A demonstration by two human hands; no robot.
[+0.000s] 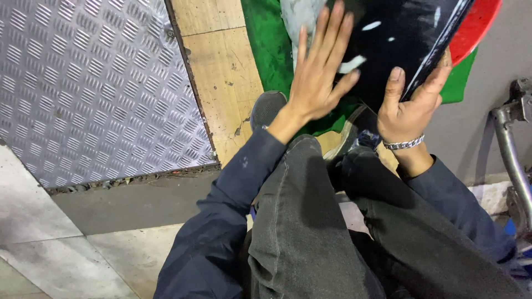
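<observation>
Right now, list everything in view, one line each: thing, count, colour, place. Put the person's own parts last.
Glossy panel: one, black with white patches, top centre, under both hands.
Red part: one, red, top right, behind the panel's edge.
Green cloth: one, green, under the panel.
Wooden board: one, pale brown, left of the cloth.
Tread plate: one, silver, upper left.
Metal tube: one, grey, right edge.
Shoes: two, grey, below the panel.
Bracelet: one, silver, right wrist.
Left hand: flat on the panel.
Right hand: gripping the panel's edge.
</observation>
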